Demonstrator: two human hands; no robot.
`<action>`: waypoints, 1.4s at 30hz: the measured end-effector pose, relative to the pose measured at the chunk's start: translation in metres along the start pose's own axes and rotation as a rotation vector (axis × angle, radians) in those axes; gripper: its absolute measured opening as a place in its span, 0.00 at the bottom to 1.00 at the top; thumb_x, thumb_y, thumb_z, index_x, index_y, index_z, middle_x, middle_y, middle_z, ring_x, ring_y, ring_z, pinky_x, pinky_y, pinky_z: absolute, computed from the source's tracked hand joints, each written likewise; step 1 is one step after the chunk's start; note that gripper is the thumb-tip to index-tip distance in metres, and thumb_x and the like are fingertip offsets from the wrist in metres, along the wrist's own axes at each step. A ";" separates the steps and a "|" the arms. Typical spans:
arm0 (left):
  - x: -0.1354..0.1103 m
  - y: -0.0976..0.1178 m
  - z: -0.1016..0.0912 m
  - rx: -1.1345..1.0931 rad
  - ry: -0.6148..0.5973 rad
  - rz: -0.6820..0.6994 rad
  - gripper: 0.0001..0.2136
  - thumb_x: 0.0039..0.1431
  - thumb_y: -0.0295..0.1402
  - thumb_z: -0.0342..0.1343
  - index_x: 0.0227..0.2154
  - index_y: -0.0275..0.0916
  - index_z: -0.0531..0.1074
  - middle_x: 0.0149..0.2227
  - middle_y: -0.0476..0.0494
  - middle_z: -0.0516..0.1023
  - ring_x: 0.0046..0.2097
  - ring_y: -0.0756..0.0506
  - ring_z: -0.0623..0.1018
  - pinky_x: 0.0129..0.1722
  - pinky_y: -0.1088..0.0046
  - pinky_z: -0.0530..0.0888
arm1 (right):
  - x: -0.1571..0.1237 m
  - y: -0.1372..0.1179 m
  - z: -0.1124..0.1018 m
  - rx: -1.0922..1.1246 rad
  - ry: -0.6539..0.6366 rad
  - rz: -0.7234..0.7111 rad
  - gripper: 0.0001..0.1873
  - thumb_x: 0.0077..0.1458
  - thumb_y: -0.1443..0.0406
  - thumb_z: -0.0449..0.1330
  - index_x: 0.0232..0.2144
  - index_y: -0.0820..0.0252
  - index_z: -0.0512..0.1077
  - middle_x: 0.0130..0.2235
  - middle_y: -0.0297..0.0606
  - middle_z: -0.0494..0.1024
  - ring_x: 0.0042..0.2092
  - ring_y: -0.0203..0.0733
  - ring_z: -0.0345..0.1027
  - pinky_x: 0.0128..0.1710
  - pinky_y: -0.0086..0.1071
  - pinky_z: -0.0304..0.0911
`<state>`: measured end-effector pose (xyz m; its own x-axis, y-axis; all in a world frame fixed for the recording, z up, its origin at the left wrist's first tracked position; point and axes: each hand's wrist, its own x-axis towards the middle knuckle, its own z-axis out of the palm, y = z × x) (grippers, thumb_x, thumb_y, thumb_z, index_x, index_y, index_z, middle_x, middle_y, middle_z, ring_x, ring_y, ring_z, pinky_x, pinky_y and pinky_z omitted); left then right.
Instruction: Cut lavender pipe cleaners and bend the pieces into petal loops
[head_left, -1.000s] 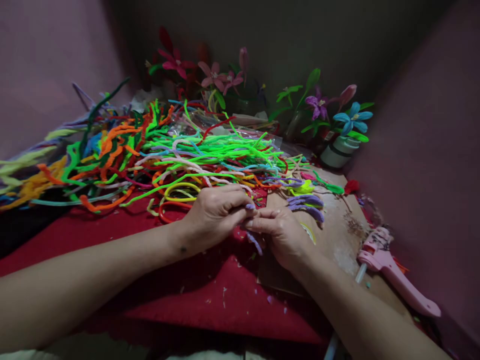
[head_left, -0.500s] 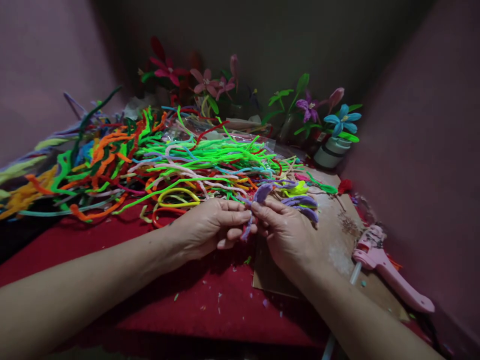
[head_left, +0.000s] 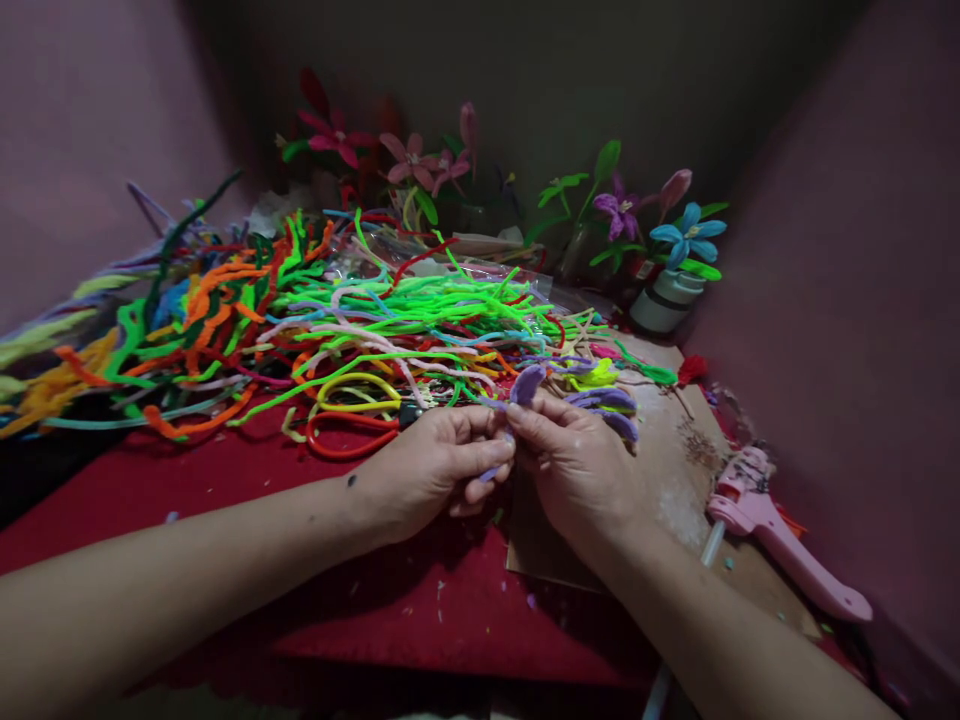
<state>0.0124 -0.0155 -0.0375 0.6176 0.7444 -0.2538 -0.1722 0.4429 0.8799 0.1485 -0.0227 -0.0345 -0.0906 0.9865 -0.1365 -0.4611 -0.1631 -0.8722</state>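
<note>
Both hands meet at the middle of the view around a purple pipe cleaner (head_left: 528,384). Its upper part is folded into a fuzzy petal shape that stands up above my right hand (head_left: 576,455), whose thumb and fingers pinch its base. My left hand (head_left: 450,458) grips the lower end, and a short purple tip pokes out below the fingers. Just behind my right hand lie more purple petal shapes (head_left: 604,402). Scissors with red and yellow handles (head_left: 352,450) rest beside my left hand, their blades hidden.
Multicoloured pipe cleaners (head_left: 442,305) are heaped across the back and left. Finished fuzzy flowers (head_left: 688,238) stand behind them in holders. At right, a pink glue gun (head_left: 780,545) lies on a cardboard sheet (head_left: 675,500). Small scraps dot the red cloth (head_left: 375,620).
My left hand has dropped slightly and turned, uncovering more of the scissor handles. The purple tip below its fingers shows less than before. My right hand keeps its pinch.
</note>
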 end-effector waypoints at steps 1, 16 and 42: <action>0.000 -0.001 0.001 0.025 0.015 0.016 0.08 0.54 0.34 0.55 0.26 0.35 0.64 0.16 0.55 0.63 0.16 0.58 0.59 0.15 0.83 0.56 | 0.000 -0.001 0.001 0.020 0.001 -0.002 0.11 0.37 0.65 0.65 0.17 0.62 0.65 0.18 0.28 0.64 0.19 0.28 0.51 0.19 0.26 0.45; -0.009 0.005 0.005 0.120 0.044 -0.164 0.12 0.56 0.38 0.51 0.22 0.35 0.65 0.14 0.52 0.65 0.11 0.57 0.59 0.09 0.84 0.53 | 0.000 0.003 -0.003 -0.005 0.003 -0.014 0.13 0.41 0.66 0.64 0.17 0.62 0.62 0.15 0.24 0.58 0.17 0.25 0.45 0.18 0.26 0.39; -0.014 0.022 0.008 0.679 0.207 0.094 0.11 0.54 0.40 0.52 0.26 0.36 0.65 0.19 0.53 0.66 0.20 0.54 0.67 0.18 0.80 0.61 | 0.005 0.001 -0.005 -0.039 0.051 -0.074 0.15 0.43 0.67 0.62 0.14 0.61 0.59 0.14 0.24 0.54 0.17 0.26 0.43 0.18 0.27 0.38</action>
<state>0.0061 -0.0202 -0.0114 0.4537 0.8735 -0.1767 0.3398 0.0137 0.9404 0.1518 -0.0184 -0.0386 -0.0121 0.9955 -0.0943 -0.4303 -0.0903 -0.8982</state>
